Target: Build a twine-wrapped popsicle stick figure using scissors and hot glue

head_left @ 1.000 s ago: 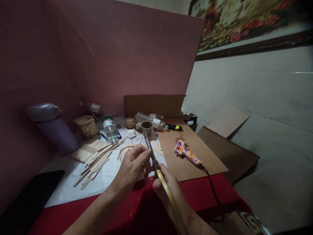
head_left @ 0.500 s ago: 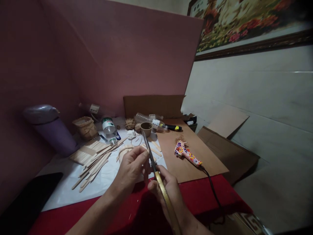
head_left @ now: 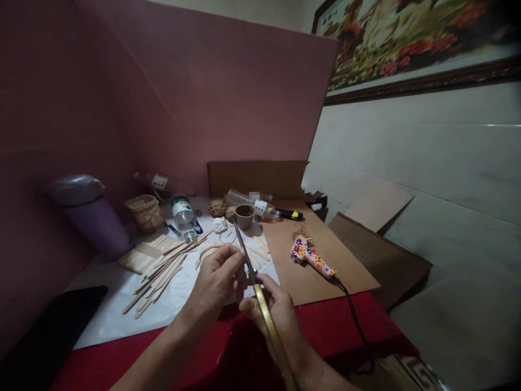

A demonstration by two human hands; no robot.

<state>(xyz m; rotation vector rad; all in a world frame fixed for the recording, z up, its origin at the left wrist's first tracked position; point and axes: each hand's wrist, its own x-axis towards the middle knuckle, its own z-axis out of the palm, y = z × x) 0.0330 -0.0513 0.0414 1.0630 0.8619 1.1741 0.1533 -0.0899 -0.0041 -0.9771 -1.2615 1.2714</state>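
1. Surface: a red cloth point(head_left: 195, 353) shows along the front; a white sheet point(head_left: 101, 320) lies at left, a flat brown cardboard sheet point(head_left: 325, 285) at right.
2. Right hand point(head_left: 279, 312): grips metal scissors with gold-coloured handles point(head_left: 265, 312), held above the table front, blades pointing away.
3. Left hand point(head_left: 222, 271): thumb and fingertips drawn together beside the blades; whether they hold anything cannot be told.
4. White sheet: flat pale wooden sticks point(head_left: 163, 277), loosely heaped; a round brown cup point(head_left: 245, 220) beyond the blades.
5. Cardboard: a floral-patterned pink glue gun point(head_left: 312, 259), black cord trailing over the front edge.
6. Room: plain pink wall point(head_left: 223, 98) behind; pale marbled wall point(head_left: 407, 152) at right, bearing a dark-framed flower painting point(head_left: 411, 46).
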